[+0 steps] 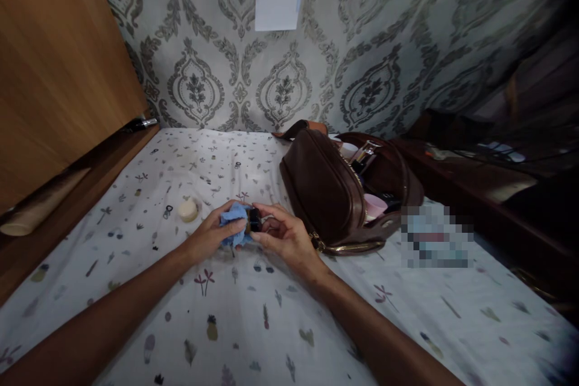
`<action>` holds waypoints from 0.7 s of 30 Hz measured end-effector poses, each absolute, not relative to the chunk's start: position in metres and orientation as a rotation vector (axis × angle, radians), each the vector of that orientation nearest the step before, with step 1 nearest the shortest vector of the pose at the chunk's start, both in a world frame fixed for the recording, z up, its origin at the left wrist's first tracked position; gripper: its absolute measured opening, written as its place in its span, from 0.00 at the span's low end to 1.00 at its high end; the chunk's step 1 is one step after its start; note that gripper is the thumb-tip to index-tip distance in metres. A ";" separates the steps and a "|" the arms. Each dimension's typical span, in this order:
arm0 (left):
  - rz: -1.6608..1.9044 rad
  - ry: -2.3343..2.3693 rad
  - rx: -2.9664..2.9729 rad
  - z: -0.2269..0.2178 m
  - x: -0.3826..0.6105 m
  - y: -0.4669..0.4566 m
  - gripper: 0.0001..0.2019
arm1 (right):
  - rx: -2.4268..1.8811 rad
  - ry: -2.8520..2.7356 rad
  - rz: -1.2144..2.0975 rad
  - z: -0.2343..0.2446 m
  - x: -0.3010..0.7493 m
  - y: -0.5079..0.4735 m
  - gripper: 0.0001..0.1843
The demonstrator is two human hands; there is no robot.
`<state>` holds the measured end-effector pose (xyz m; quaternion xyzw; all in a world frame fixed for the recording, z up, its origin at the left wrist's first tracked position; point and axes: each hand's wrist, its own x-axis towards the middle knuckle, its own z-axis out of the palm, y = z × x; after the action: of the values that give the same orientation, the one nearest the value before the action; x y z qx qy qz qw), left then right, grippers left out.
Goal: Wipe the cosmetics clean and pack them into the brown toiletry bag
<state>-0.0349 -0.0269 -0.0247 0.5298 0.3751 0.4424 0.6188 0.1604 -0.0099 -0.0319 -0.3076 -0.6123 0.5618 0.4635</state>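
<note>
My left hand (216, 228) is closed around a crumpled blue cloth (233, 217), which wraps one end of a small dark-capped bottle (254, 219). The fingertips of my right hand (286, 232) pinch the bottle's black end. Most of the bottle's body is hidden by the cloth and fingers. Just left of my left hand, a small round cream-coloured jar (187, 210) rests on the patterned sheet (181, 325). To the right of my right hand lies a brown leather bag (316, 190), unzipped, with a pink item (374, 207) and several other cosmetics inside.
Wooden furniture (58, 66) borders the sheet on the left, with a rolled tube (45, 202) on its ledge. Patterned wallpaper (194, 84) bearing a white card (277, 11) rises behind. A blurred-out item (436, 238) lies right of the bag, near dark furniture (488, 211).
</note>
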 end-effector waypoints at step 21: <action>1.003 1.063 1.431 -0.018 -0.032 -0.032 0.28 | -0.874 -1.559 1.465 -0.026 0.160 -0.013 0.28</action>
<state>-0.0323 -0.0320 -0.0178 0.5970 0.4436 0.4185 0.5212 0.1600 -0.0126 -0.0263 -0.3460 -0.6173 0.5800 0.4035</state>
